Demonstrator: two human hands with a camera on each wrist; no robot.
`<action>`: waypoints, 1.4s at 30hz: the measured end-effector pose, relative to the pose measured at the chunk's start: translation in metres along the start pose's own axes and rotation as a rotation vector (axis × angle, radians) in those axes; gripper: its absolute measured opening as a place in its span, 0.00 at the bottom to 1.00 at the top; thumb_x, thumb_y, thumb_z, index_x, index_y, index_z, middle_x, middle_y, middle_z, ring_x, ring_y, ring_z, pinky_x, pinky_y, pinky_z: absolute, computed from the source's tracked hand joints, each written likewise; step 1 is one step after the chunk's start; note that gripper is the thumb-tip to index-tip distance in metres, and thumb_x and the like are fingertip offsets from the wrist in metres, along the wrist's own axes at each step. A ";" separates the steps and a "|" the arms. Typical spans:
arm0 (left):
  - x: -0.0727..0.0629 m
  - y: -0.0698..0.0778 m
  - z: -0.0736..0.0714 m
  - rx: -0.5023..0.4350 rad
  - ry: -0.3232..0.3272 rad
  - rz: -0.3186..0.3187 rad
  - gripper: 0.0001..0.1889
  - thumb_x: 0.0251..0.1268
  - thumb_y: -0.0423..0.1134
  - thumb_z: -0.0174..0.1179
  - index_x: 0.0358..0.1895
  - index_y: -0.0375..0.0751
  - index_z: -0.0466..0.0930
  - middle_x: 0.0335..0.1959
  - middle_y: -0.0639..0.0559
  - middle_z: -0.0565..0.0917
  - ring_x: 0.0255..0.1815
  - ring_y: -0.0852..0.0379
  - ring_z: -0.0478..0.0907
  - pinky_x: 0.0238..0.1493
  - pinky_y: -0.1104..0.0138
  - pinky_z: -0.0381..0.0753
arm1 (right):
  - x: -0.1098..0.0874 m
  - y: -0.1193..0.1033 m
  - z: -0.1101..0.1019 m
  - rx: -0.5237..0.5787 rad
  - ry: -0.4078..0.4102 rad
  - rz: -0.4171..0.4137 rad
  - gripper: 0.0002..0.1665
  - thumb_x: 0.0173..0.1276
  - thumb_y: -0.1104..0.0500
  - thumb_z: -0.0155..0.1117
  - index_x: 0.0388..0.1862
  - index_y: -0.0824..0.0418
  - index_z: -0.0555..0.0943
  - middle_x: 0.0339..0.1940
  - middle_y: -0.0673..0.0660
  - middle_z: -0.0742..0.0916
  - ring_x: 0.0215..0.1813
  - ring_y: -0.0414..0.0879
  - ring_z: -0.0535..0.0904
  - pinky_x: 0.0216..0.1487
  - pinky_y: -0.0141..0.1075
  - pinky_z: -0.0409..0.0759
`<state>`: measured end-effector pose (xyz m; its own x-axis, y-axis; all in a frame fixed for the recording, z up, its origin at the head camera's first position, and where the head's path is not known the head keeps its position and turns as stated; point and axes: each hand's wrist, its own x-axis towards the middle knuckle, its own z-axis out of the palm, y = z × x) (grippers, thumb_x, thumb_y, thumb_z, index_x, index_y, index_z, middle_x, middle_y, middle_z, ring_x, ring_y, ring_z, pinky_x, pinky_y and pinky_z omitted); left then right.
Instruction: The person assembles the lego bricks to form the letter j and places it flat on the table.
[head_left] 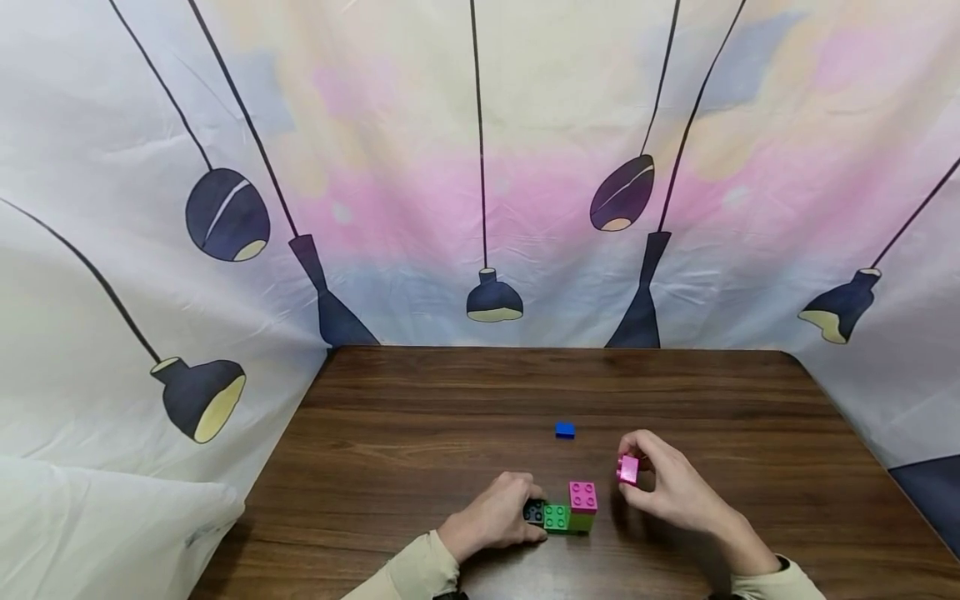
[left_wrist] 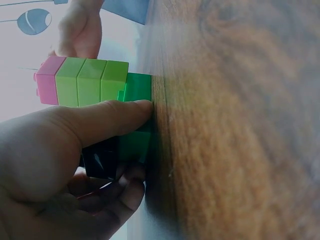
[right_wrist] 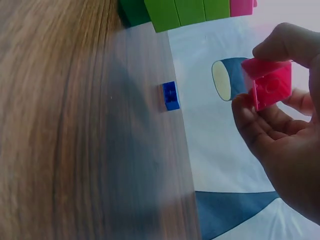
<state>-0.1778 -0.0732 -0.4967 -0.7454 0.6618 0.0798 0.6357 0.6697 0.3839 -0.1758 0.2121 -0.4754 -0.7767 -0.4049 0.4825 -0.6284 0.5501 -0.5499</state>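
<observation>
My left hand [head_left: 495, 512] grips the low end of a toy brick build, its thumb along one side and its fingers on the other. At that end a black brick [left_wrist: 101, 161] sits on a dark green brick [left_wrist: 137, 87]. Beside it, several light green bricks [left_wrist: 90, 82] form a column topped by a pink brick [head_left: 582, 495]. To the right, my right hand [head_left: 678, 492] pinches another pink brick [head_left: 628, 469] between thumb and fingers, raised above the table. Its hollow underside faces the right wrist camera.
A small blue brick [head_left: 565, 430] lies on the wooden table [head_left: 420, 417] beyond the build. Behind the table's far edge hangs a cloth backdrop [head_left: 540, 217] printed with dark lamps. White cloth [head_left: 112, 533] bunches at the left side.
</observation>
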 end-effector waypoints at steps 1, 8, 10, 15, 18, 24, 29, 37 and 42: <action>0.000 0.000 0.000 0.000 0.001 0.001 0.19 0.45 0.46 0.77 0.43 0.46 0.87 0.30 0.62 0.78 0.29 0.72 0.70 0.33 0.82 0.71 | 0.000 -0.001 0.000 -0.001 0.008 -0.003 0.28 0.47 0.68 0.74 0.44 0.48 0.74 0.38 0.41 0.77 0.39 0.33 0.75 0.38 0.31 0.79; 0.001 -0.001 -0.001 -0.006 -0.007 0.001 0.20 0.46 0.46 0.77 0.44 0.45 0.87 0.31 0.62 0.79 0.30 0.72 0.71 0.34 0.82 0.72 | 0.003 -0.005 0.006 0.021 0.046 -0.062 0.29 0.49 0.65 0.78 0.47 0.44 0.78 0.42 0.43 0.81 0.40 0.34 0.76 0.40 0.32 0.80; 0.001 0.000 -0.002 -0.008 -0.008 0.000 0.20 0.46 0.46 0.77 0.45 0.45 0.87 0.32 0.61 0.79 0.31 0.71 0.71 0.35 0.81 0.73 | 0.004 -0.007 0.009 0.023 0.061 -0.076 0.28 0.48 0.64 0.80 0.46 0.45 0.78 0.41 0.43 0.82 0.39 0.35 0.76 0.40 0.31 0.79; 0.001 0.000 0.001 -0.003 -0.005 0.014 0.20 0.47 0.46 0.76 0.45 0.45 0.87 0.32 0.61 0.79 0.31 0.71 0.72 0.35 0.81 0.73 | 0.005 -0.024 0.009 0.053 0.072 -0.086 0.26 0.48 0.66 0.79 0.46 0.49 0.80 0.41 0.47 0.83 0.38 0.37 0.77 0.38 0.30 0.78; 0.001 0.000 0.002 0.001 -0.004 0.019 0.20 0.47 0.46 0.77 0.44 0.45 0.87 0.31 0.62 0.79 0.31 0.72 0.71 0.34 0.82 0.72 | 0.008 -0.039 0.004 0.085 0.074 -0.088 0.25 0.49 0.69 0.78 0.45 0.53 0.81 0.41 0.51 0.84 0.37 0.39 0.77 0.37 0.31 0.78; 0.002 0.000 0.000 0.003 -0.002 0.016 0.20 0.47 0.46 0.76 0.44 0.45 0.87 0.32 0.61 0.80 0.31 0.71 0.72 0.35 0.81 0.73 | 0.015 -0.052 -0.003 0.171 0.075 -0.079 0.23 0.49 0.74 0.75 0.43 0.63 0.79 0.40 0.56 0.84 0.37 0.43 0.79 0.37 0.28 0.79; 0.000 0.000 0.000 0.001 0.000 0.012 0.19 0.46 0.46 0.77 0.44 0.45 0.87 0.31 0.61 0.79 0.30 0.72 0.71 0.34 0.82 0.72 | 0.013 -0.051 0.001 0.209 0.067 -0.055 0.22 0.50 0.74 0.75 0.43 0.63 0.78 0.40 0.55 0.84 0.38 0.43 0.79 0.39 0.31 0.81; -0.002 0.000 0.001 -0.001 0.004 0.016 0.19 0.45 0.45 0.77 0.43 0.45 0.87 0.30 0.62 0.78 0.29 0.72 0.70 0.32 0.82 0.71 | 0.009 -0.036 0.012 0.204 0.096 -0.068 0.23 0.50 0.72 0.75 0.44 0.61 0.78 0.41 0.53 0.84 0.39 0.41 0.80 0.39 0.34 0.82; -0.001 -0.001 0.000 -0.010 0.005 0.013 0.20 0.46 0.46 0.77 0.44 0.45 0.87 0.31 0.61 0.79 0.30 0.72 0.71 0.33 0.82 0.72 | 0.008 -0.022 0.017 0.198 0.084 -0.063 0.24 0.51 0.72 0.75 0.45 0.60 0.78 0.41 0.53 0.84 0.39 0.41 0.80 0.39 0.34 0.82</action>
<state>-0.1772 -0.0744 -0.4971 -0.7381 0.6687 0.0898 0.6436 0.6577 0.3915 -0.1690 0.1840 -0.4705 -0.7344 -0.3669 0.5710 -0.6783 0.3685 -0.6357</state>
